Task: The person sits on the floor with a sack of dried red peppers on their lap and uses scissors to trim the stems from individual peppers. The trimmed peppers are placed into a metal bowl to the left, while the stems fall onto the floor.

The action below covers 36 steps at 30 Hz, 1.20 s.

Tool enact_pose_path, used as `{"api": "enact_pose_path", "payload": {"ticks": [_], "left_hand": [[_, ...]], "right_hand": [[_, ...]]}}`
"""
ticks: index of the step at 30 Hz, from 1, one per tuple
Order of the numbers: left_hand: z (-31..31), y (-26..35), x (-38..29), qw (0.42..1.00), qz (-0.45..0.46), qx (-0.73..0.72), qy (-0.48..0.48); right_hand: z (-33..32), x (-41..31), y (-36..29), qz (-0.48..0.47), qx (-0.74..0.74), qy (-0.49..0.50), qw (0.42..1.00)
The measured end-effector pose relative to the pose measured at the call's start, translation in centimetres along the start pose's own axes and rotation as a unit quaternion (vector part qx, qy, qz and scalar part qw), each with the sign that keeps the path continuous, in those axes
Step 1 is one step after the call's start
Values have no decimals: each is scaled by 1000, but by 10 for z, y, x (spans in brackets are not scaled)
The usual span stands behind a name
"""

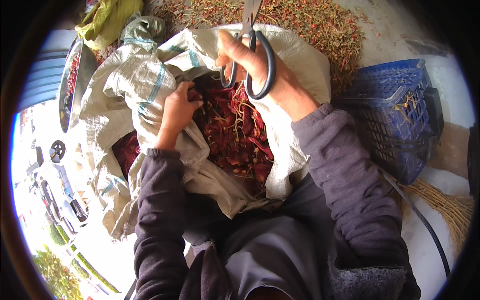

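Observation:
Dried red chili peppers (228,138), some with pale stems, fill an opened white woven sack (303,67) in front of my lap. Over the sack's far side, my right hand (247,60) holds a pair of scissors (270,63) with black handles; the blades point away from me and run out of the top of the view. My left hand (180,107) is at the left of the sack's mouth, its fingertips on a dark red chili (194,95). A second white sack (108,112) with blue stripes stands at the left, with more red chilies (127,152) showing in its opening.
Cut stems and chili scraps (311,33) lie heaped on the floor beyond the sack. A blue plastic crate (393,108) stands at the right, near a straw broom (442,210) and a black cable (420,221). A metal basin (77,82) and a yellow-green sack (110,22) are at upper left.

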<state>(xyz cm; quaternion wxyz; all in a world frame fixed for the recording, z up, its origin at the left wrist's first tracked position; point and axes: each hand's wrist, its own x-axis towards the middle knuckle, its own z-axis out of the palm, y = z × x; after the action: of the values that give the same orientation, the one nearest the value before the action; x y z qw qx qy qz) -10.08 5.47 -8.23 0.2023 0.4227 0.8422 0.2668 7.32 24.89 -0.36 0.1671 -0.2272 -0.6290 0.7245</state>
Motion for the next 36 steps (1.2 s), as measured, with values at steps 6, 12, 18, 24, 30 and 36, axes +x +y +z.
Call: {"api": "enact_pose_path", "payload": {"ticks": [6,12,18,24,30,36], "left_hand": [[-35,38,2,938,-79,-338,-3],[-43,48,1,850,-75,-520,24],[-51,43,0,885,-95,-447,90],[-54,44,-2,866,-102,-479,98],[-55,46,-4,874,-98,-469,78],[-57,48,-5,879,-97,-464,61]], "right_hand": [[13,5,20,29,-50,15,998],[16,-1,23,-53,-238,-30,969],[29,-8,18,-85,-324,-32,941],[35,-24,8,-74,-491,-48,867],[35,-24,15,-131,-491,-13,861],[37,-18,22,-19,-290,-152,945]]}}
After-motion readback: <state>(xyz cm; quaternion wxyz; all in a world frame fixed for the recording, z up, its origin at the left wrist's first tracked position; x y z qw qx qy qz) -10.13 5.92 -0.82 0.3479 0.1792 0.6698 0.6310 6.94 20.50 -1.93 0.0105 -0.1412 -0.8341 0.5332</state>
